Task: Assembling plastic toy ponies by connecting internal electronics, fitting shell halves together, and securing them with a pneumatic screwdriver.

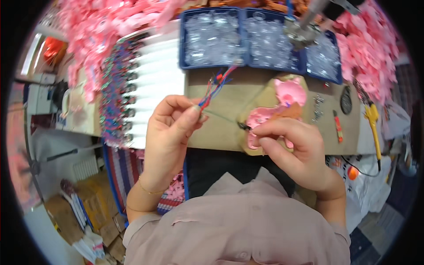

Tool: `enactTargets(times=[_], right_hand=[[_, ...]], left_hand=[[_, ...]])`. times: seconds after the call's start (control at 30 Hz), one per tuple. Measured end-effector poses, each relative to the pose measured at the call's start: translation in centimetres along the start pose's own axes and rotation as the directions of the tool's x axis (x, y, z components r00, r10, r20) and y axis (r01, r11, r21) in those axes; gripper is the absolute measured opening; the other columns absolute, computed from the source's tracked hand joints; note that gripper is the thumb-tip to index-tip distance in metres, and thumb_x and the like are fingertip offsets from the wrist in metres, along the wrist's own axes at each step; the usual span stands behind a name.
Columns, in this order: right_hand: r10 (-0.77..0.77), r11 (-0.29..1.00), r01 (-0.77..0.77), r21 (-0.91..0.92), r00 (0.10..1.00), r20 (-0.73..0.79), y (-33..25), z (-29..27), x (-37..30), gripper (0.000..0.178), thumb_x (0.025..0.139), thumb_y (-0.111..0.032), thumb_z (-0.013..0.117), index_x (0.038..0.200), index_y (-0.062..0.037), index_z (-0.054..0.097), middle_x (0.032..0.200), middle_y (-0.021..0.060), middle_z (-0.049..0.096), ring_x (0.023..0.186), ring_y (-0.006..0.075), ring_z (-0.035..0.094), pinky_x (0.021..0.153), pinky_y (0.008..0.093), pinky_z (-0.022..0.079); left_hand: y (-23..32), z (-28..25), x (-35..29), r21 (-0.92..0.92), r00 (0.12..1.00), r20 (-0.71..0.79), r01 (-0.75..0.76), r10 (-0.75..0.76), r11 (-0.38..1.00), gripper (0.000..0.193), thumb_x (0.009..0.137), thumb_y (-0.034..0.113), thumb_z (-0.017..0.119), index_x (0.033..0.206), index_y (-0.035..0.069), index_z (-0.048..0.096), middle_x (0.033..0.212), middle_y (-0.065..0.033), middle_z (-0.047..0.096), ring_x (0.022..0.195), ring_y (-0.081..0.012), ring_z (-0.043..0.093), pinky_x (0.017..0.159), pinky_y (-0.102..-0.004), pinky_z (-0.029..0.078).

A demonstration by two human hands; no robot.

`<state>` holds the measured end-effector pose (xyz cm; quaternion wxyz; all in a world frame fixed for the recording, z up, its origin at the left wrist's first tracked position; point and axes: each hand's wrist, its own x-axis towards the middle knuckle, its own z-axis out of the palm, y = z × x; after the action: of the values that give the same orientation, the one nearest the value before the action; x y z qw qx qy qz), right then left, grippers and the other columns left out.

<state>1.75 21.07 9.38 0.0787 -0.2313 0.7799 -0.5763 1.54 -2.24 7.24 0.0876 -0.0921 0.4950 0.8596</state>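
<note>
My left hand (170, 126) is closed in a pinch around a bundle of thin red and blue wires (215, 90), whose loose ends fan out above the fingertips. From that bundle a thin greenish wire (221, 115) runs across to a small black part (244, 126). The fingertips of my right hand (298, 152) are closed at that black part. Under and beyond the right hand lie a pink plastic shell half (260, 115) and a rounder pink shell piece (291, 90). An orange-brown piece (286, 110) lies against them, partly behind my fingers.
Blue bins (212, 67) of clear plastic parts line the back. A white ribbed tray (159, 79) with wired parts (119, 95) stands left. Pink parts (366, 44) are heaped behind. At right are a red-and-yellow tool (338, 127), a yellow-handled soldering iron (373, 121) and small metal pieces (318, 106).
</note>
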Motion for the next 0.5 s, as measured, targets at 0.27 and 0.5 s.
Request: enactTargets(times=[0.27,0.5], right_hand=[[0.467,0.843,-0.403,0.356,0.877,-0.113,-0.9,-2.1,0.1,0.017,0.088,-0.005,0.060,0.103,0.0029,0.062,0.086,0.0044,0.065,0.076,0.0070,0.059,0.063,0.0208,0.045],[0.230,0.942,-0.218,0.253,0.973,-0.019,1.0,-1.5,1.4,0.013,0.087,-0.007,0.062,0.097,0.0023,0.061,0.082,0.0041,0.064,0.075,0.0077,0.058,0.062,0.0211,0.046]], left_hand=[[-4.5,5.0,-0.1,0.012,0.984,0.180,0.006,-0.008,1.000,0.027,0.085,-0.004,0.062,0.110,-0.001,0.051,0.097,-0.0094,0.062,0.090,-0.0133,0.062,0.080,-0.0261,0.052],[-2.3,4.3,0.2,0.217,0.931,0.287,0.165,-0.225,0.962,0.015,0.092,0.007,0.060,0.100,-0.006,0.062,0.092,-0.0086,0.066,0.083,-0.0111,0.062,0.075,-0.0244,0.052]])
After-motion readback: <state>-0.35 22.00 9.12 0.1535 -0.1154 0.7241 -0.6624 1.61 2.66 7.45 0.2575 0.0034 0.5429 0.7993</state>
